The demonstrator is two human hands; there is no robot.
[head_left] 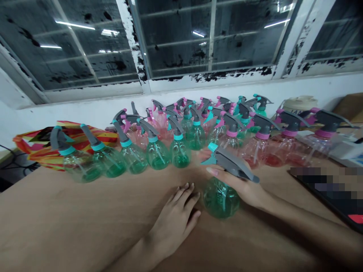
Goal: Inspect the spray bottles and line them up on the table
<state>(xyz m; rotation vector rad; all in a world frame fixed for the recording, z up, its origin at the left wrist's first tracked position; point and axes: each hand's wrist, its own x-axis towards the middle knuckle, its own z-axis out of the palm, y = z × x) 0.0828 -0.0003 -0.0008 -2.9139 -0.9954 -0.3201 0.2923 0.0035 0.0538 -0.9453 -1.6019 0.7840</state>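
My right hand [241,185] is wrapped round the neck of a green spray bottle [221,200] with a grey and turquoise trigger head. The bottle stands nearly upright, low over or on the table, right of the middle; I cannot tell whether its base touches. My left hand [178,211] lies flat on the wooden table [113,223] with its fingers stretched out, just left of that bottle and holding nothing. Beyond the hands, a green spray bottle [181,155] stands at the near end of a row of green ones. Pink spray bottles [255,151] stand behind my right hand.
More green and pink spray bottles crowd the back of the table. An orange patterned bag [36,151] lies at the left behind the row. On the right are a dark phone or tablet [320,200], a white box [348,149] and a pale container [300,102]. Windows rise behind.
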